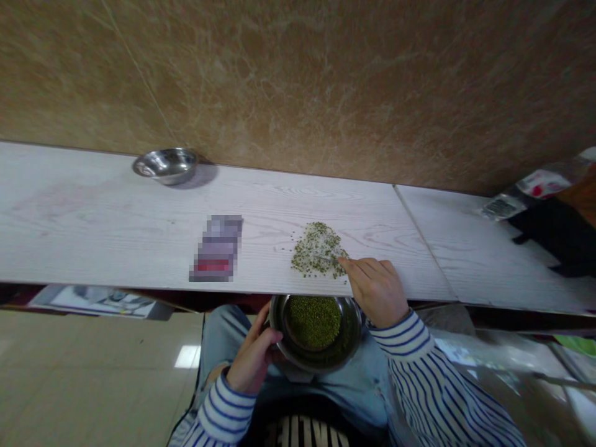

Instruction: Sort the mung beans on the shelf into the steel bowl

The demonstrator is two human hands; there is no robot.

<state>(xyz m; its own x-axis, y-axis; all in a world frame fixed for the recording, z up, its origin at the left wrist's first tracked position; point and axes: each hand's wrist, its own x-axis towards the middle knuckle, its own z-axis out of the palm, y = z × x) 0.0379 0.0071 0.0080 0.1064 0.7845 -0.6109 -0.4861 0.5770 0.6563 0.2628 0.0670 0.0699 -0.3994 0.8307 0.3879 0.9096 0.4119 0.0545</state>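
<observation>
My left hand (pixel 258 354) grips the rim of a steel bowl (pixel 352 332) at its left side, the thumb over the edge. Held at my lap below the counter edge, the bowl has green mung beans (pixel 314 321) in it. On the counter lies a spread pile of mung beans mixed with white rice-like grains (pixel 316 248). My right hand (pixel 376 288) is closed at the pile's right edge, thumb and fingers pinched. A thin greyish tool (pixel 326 257) seems to reach from the fingertips into the pile; its kind cannot be made out.
An upright steel bowl (pixel 167 166) stands at the back left of the white wood-grain counter (pixel 261 205), against the brown wall. A blurred-out flat object (pixel 216 248) lies left of the pile. Plastic packets (pixel 526 192) and a black item (pixel 554 233) lie at the right.
</observation>
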